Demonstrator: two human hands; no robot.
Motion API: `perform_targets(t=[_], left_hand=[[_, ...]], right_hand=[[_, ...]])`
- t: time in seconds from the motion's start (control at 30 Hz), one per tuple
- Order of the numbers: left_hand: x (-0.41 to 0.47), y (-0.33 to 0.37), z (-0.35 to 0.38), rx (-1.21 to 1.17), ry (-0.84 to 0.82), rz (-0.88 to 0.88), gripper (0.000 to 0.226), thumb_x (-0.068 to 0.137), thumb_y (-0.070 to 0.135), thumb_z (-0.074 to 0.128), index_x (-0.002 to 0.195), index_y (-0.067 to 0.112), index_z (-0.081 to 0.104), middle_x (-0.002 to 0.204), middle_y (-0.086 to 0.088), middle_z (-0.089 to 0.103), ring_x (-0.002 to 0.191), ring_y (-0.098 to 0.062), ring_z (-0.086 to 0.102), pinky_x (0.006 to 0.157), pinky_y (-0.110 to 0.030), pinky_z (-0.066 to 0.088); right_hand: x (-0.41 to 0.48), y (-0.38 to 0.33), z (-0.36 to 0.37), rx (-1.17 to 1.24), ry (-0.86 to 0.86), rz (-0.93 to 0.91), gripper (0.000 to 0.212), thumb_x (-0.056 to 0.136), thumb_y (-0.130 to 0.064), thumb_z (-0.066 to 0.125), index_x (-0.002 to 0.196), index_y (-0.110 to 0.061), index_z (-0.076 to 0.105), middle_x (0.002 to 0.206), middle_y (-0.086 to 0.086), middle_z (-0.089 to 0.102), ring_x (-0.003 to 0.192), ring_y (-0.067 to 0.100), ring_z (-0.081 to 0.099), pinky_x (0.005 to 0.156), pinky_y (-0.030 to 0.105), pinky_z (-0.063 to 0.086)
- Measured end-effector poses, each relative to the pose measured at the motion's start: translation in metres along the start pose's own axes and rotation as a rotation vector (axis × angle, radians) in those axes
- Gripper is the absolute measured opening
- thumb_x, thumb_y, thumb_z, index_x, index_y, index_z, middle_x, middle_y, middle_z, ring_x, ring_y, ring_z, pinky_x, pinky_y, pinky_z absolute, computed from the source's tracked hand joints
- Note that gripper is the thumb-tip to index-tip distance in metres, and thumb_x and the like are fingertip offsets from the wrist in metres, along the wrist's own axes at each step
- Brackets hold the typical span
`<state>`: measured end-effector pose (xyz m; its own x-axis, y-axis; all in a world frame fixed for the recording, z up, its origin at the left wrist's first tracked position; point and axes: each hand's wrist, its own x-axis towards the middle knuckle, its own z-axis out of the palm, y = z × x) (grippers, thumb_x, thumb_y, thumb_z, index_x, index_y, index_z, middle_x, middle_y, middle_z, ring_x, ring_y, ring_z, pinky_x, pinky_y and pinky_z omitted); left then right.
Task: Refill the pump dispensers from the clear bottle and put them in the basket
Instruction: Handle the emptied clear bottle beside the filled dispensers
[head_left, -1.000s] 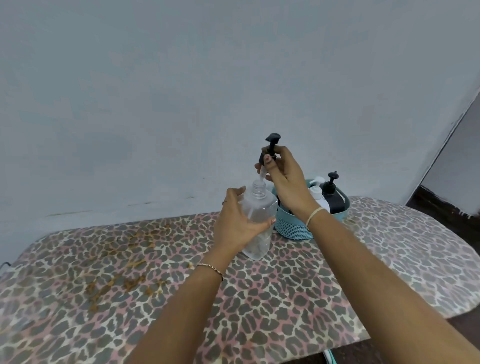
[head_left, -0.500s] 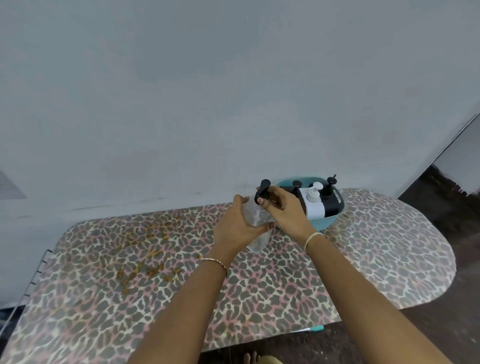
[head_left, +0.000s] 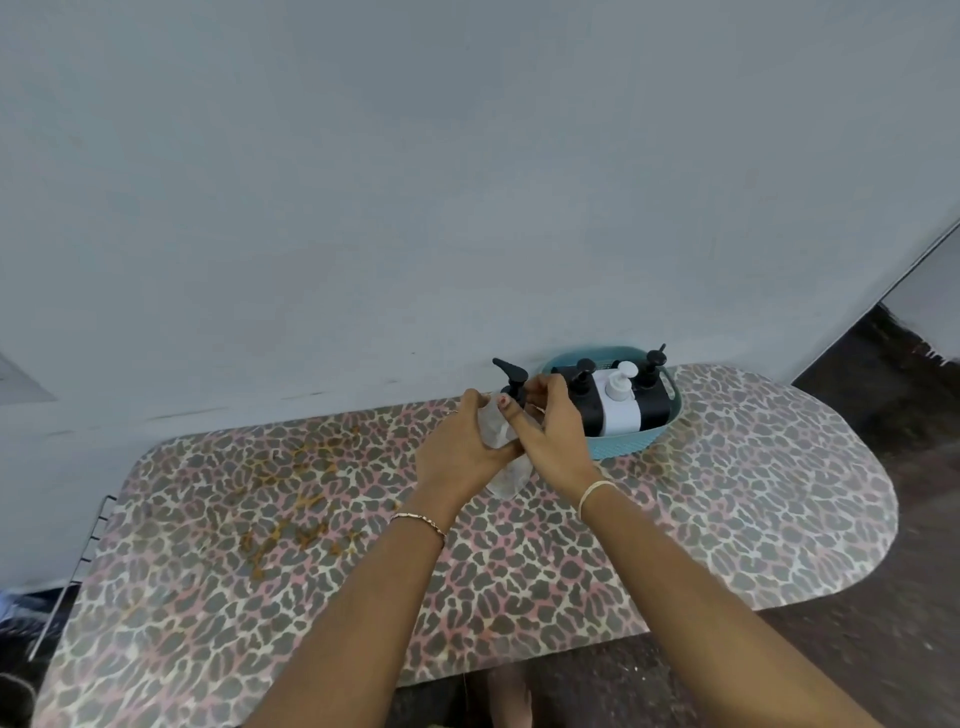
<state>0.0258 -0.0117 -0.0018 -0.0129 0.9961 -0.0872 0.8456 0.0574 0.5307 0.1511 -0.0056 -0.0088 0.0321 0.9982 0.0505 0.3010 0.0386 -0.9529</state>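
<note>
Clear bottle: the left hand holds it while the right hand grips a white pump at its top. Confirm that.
Wrong in one point: the pump is black, not white, as the head view shows. The left hand does hold the clear bottle and the right hand grips the pump at its top.

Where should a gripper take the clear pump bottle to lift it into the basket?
By the body of the clear bottle, from its left, where the left hand wraps it. It stands roughly upright; the basket crowds its right, and the black pump is thin.
</note>
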Motion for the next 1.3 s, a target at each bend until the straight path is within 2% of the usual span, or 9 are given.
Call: perform_targets(t=[0.1, 0.2, 0.33, 0.43, 0.6, 0.7, 0.8, 1.03, 1.3], left_hand=[[0.002, 0.001, 0.003, -0.018, 0.001, -0.008, 0.065, 0.077, 0.060, 0.062, 0.127, 0.026, 0.039, 0.119, 0.006, 0.061, 0.075, -0.011, 0.058, 0.053, -0.026, 0.041], [0.003, 0.001, 0.005, -0.024, -0.005, -0.022, 0.065, 0.077, 0.059, 0.062, 0.128, 0.027, 0.038, 0.121, 0.007, 0.061, 0.078, -0.011, 0.059, 0.055, -0.027, 0.042], [0.000, 0.000, 0.007, -0.046, -0.008, -0.036, 0.065, 0.077, 0.060, 0.062, 0.127, 0.027, 0.036, 0.107, 0.007, 0.062, 0.072, -0.011, 0.058, 0.052, -0.026, 0.040], [-0.001, -0.001, 0.008, -0.036, -0.010, -0.052, 0.062, 0.079, 0.056, 0.061, 0.127, 0.027, 0.036, 0.089, 0.007, 0.059, 0.067, -0.012, 0.057, 0.052, -0.028, 0.042], [0.001, -0.003, 0.009, -0.025, -0.013, -0.040, 0.063, 0.080, 0.058, 0.057, 0.130, 0.029, 0.034, 0.103, 0.005, 0.063, 0.071, -0.013, 0.059, 0.055, -0.028, 0.043], [-0.001, -0.003, 0.010, -0.027, -0.004, -0.023, 0.065, 0.082, 0.060, 0.057, 0.133, 0.028, 0.033, 0.107, 0.005, 0.062, 0.075, -0.013, 0.059, 0.053, -0.027, 0.041], [-0.001, -0.004, 0.010, -0.033, 0.000, -0.024, 0.064, 0.082, 0.058, 0.058, 0.133, 0.027, 0.034, 0.095, 0.005, 0.059, 0.072, -0.011, 0.055, 0.050, -0.025, 0.039], [0.001, -0.004, 0.010, -0.038, 0.001, -0.016, 0.067, 0.080, 0.063, 0.057, 0.133, 0.029, 0.033, 0.126, 0.008, 0.058, 0.090, -0.012, 0.063, 0.059, -0.028, 0.049], [0.000, -0.001, 0.009, -0.043, 0.001, -0.047, 0.062, 0.078, 0.062, 0.058, 0.126, 0.029, 0.034, 0.074, 0.014, 0.046, 0.065, -0.009, 0.052, 0.049, -0.026, 0.039]], right_hand=[[-0.005, 0.007, 0.003, -0.097, -0.055, -0.092, 0.032, 0.100, -0.026, 0.047, 0.131, -0.015, 0.046, 0.118, -0.007, 0.053, 0.112, 0.007, 0.051, 0.101, 0.026, 0.042], [-0.004, 0.012, 0.003, -0.134, -0.026, -0.129, 0.024, 0.100, -0.014, 0.047, 0.123, -0.012, 0.050, 0.114, -0.002, 0.053, 0.109, 0.013, 0.052, 0.099, 0.035, 0.044], [0.000, 0.011, -0.001, -0.024, 0.025, -0.036, 0.027, 0.089, -0.019, 0.067, 0.109, -0.019, 0.050, 0.107, -0.008, 0.058, 0.104, -0.001, 0.056, 0.098, 0.024, 0.047], [-0.002, 0.010, 0.000, -0.057, 0.015, -0.037, 0.039, 0.087, -0.028, 0.070, 0.118, -0.019, 0.048, 0.113, -0.014, 0.057, 0.107, -0.002, 0.055, 0.096, 0.017, 0.044], [-0.008, 0.013, 0.003, -0.297, 0.025, -0.220, 0.032, 0.100, -0.018, 0.047, 0.131, -0.013, 0.050, 0.120, -0.005, 0.057, 0.105, 0.000, 0.051, 0.093, 0.017, 0.041], [-0.005, 0.014, 0.002, -0.242, 0.050, -0.164, 0.024, 0.096, -0.022, 0.055, 0.119, -0.017, 0.052, 0.113, -0.003, 0.060, 0.105, 0.009, 0.058, 0.093, 0.026, 0.047], [-0.001, 0.013, -0.001, -0.121, 0.040, -0.052, 0.032, 0.089, -0.028, 0.068, 0.112, -0.025, 0.045, 0.108, -0.012, 0.057, 0.101, 0.001, 0.055, 0.091, 0.017, 0.046], [-0.002, 0.014, 0.000, -0.379, 0.006, -0.227, 0.033, 0.099, -0.021, 0.048, 0.132, -0.012, 0.050, 0.134, -0.002, 0.047, 0.113, 0.012, 0.054, 0.091, 0.019, 0.043], [0.005, 0.012, 0.001, -0.202, 0.098, -0.079, 0.030, 0.085, -0.036, 0.069, 0.102, -0.022, 0.049, 0.103, -0.009, 0.054, 0.094, 0.003, 0.056, 0.086, 0.022, 0.050]])
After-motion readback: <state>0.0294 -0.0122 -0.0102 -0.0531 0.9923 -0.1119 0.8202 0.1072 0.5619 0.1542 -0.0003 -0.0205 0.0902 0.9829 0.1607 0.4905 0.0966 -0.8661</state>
